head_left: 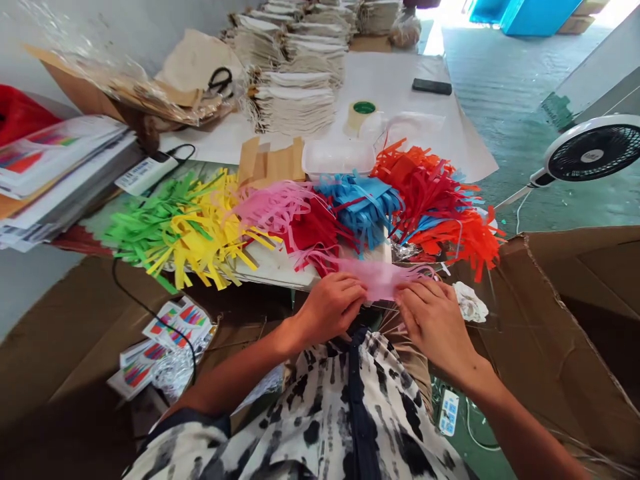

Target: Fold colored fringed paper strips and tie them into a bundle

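A pink sheet of tissue paper with fringed ends (381, 280) stretches between my two hands at the table's near edge. My left hand (334, 301) grips its left end with curled fingers, and my right hand (431, 312) pinches the right end. Just beyond lie fringed paper bundles: green (150, 213), yellow (207, 230), pink (275, 205), dark red (317, 230), blue (365, 203) and orange-red (457, 237). The dark red bundle sits closest to my left hand.
Stacks of pale bags (295, 100) fill the table's back. A tape roll (363, 113), a clear plastic tray (339, 157) and scissors (220, 81) lie behind the bundles. A fan (593, 153) stands at right; open cardboard boxes (565, 313) flank me, with printed packets (165, 340) at left.
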`<act>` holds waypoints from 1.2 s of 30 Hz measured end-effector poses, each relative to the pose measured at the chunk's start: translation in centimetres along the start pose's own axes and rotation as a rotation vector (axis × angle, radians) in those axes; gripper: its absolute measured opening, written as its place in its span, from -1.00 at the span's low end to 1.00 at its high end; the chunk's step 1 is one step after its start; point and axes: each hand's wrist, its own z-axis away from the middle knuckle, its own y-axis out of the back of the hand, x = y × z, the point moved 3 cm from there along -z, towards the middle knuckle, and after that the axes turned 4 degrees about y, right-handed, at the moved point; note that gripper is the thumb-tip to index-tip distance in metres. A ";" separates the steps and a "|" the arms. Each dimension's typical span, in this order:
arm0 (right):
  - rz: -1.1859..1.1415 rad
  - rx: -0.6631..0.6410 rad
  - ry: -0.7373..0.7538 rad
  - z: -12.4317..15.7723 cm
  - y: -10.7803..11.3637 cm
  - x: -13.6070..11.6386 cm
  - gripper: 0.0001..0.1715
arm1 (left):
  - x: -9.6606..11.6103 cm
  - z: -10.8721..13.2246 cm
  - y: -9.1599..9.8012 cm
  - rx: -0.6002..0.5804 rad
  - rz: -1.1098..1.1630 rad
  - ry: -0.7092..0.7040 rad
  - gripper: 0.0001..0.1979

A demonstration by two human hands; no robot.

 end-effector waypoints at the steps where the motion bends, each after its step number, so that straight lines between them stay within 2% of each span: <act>1: -0.008 -0.008 0.004 -0.3 0.0 -0.1 -0.72 | 0.0 -0.1 0.0 -0.009 -0.007 0.023 -0.78; 5: -0.029 -0.049 0.008 -1.1 -0.3 0.1 -0.71 | -0.3 -0.2 0.2 -0.027 -0.021 0.079 -0.81; 10: -0.071 -0.013 -0.154 -1.2 -0.7 0.9 -0.69 | -1.3 -0.1 0.5 0.019 -0.011 0.208 -0.83; 14: -0.125 -0.008 -0.200 -1.3 -1.3 0.9 -0.72 | -1.4 -0.9 0.9 -0.003 -0.024 0.312 -0.84; 17: -0.093 -0.003 -0.251 -1.6 -1.7 1.2 -0.65 | -1.6 -1.6 1.0 -0.008 -0.019 0.452 -0.87; 19: -0.065 -0.042 -0.289 -1.9 -1.9 1.4 -0.60 | -1.8 -2.0 1.0 -0.004 -0.037 0.494 -0.88; 23: 0.033 -0.129 -0.322 -2.7 -2.0 1.5 -0.52 | -2.3 -2.5 0.6 0.026 -0.178 0.493 -0.82; 27: 0.100 -0.163 -0.318 -3.5 -1.9 1.5 -0.44 | -2.9 -2.6 0.3 0.025 -0.285 0.516 -0.86; 36: 0.152 -0.195 -0.352 -4.0 -2.2 1.6 -0.44 | -2.6 -2.6 -0.3 0.074 -0.390 0.385 -0.85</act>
